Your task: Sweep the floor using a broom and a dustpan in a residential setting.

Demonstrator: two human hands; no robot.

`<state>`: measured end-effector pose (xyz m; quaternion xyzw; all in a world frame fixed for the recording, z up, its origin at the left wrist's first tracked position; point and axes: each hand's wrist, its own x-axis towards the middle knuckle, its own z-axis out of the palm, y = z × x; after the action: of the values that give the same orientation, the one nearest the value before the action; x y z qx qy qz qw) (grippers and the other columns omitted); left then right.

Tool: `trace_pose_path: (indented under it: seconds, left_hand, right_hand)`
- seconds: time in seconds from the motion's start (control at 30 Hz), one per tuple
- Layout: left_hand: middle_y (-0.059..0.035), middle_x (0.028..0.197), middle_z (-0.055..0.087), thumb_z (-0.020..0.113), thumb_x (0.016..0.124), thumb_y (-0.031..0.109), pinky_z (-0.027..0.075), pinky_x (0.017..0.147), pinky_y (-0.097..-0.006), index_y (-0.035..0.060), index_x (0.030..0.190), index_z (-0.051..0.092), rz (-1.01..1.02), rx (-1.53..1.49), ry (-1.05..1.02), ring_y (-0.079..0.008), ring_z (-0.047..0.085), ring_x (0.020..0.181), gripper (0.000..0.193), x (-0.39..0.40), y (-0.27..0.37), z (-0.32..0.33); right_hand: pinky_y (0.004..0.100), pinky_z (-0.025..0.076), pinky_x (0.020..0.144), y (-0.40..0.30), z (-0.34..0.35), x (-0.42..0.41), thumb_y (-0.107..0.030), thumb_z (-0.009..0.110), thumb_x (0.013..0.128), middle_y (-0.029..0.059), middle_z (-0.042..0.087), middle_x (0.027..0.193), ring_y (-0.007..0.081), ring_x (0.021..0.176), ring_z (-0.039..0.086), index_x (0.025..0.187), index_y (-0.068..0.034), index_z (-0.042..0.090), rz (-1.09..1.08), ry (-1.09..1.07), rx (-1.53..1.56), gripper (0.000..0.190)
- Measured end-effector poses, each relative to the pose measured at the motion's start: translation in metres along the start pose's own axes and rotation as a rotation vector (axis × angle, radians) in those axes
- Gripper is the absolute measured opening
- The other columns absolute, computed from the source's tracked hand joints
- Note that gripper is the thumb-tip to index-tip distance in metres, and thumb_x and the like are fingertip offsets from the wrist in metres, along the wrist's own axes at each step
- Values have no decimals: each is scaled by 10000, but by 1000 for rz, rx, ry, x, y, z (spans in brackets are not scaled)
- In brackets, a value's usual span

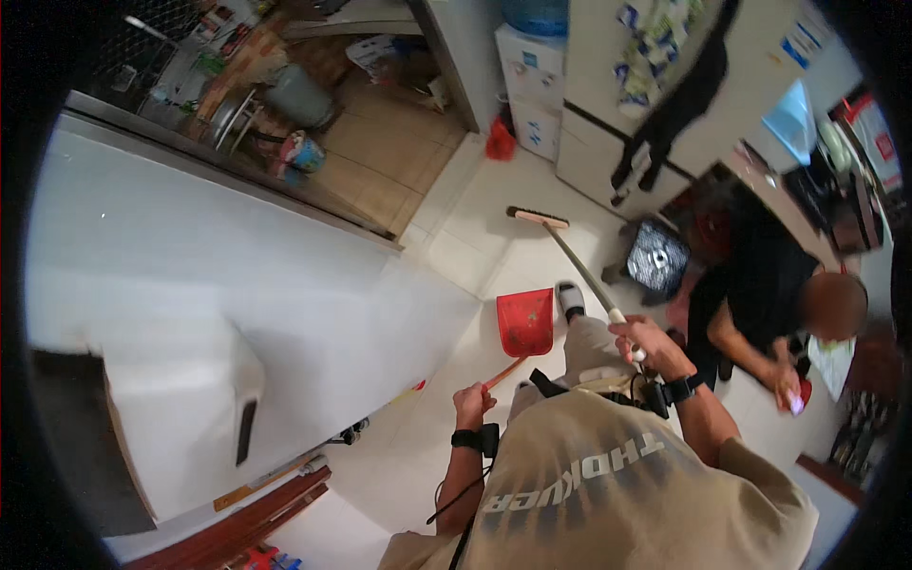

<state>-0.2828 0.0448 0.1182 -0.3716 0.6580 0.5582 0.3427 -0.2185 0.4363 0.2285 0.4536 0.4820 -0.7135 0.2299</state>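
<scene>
My left hand (473, 405) grips the orange-red handle of a red plastic dustpan (525, 320). The pan lies low by the tiled floor, just left of my slippered foot (570, 301), with small dark marks on its inner face. My right hand (650, 343) is wrapped around the pale upper end of a long-handled broom (581, 263). Its pinkish head with dark bristles (538, 216) rests on the floor ahead, beyond the dustpan and to its right.
A person in dark clothes (766, 313) sits close on my right, beside a stool with a shiny patterned top (657, 256). Ahead stand a water dispenser (531, 92) and a refrigerator (591, 153). A white wall (285, 235) runs along my left to a doorway with brownish tiles (377, 142).
</scene>
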Motion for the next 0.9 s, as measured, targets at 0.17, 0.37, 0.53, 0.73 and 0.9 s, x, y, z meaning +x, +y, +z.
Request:
trace_pose_path:
  seconds: [0.17, 0.37, 0.53, 0.73, 0.9]
  left_hand:
    - [-80, 687, 581, 581, 893, 139, 524, 562, -329, -42, 797, 594, 2, -128, -9, -194, 582, 567, 205, 16, 76, 76]
    - [-105, 755, 604, 548, 939, 153, 557, 539, -323, -35, 858, 583, 69, -538, 103, -210, 611, 591, 207, 45, 154, 142]
    - [-93, 705, 602, 504, 980, 184, 530, 498, -290, -16, 871, 585, 159, -643, 92, -203, 595, 537, 242, 50, 230, 173]
    - [-64, 659, 591, 504, 986, 205, 496, 459, -275, 0, 887, 604, 182, -727, 213, -176, 584, 503, 249, 90, 330, 184]
    - [-67, 664, 582, 532, 977, 183, 502, 460, -298, 2, 916, 608, 277, -849, 231, -181, 575, 496, 205, 161, 438, 175]
  right_hand:
    - [273, 381, 397, -92, -33, 50, -179, 659, 874, 33, 542, 604, 124, 448, 519, 893, 2, 557, -12, -82, -89, 208]
    - [273, 407, 427, -192, -42, 107, -147, 655, 874, 41, 523, 609, 146, 485, 516, 916, 27, 545, -13, -124, -9, 210]
    - [270, 414, 426, -258, -17, 144, -150, 681, 859, 33, 512, 620, 130, 490, 505, 991, 22, 525, -60, -136, -39, 267]
    - [248, 383, 417, -322, 22, 198, -161, 681, 873, -9, 477, 618, 86, 484, 464, 905, -75, 492, 7, -390, 30, 210]
    - [196, 298, 403, -374, 64, 240, -164, 649, 907, -31, 440, 638, 57, 493, 408, 1104, -48, 559, 123, -293, 147, 246]
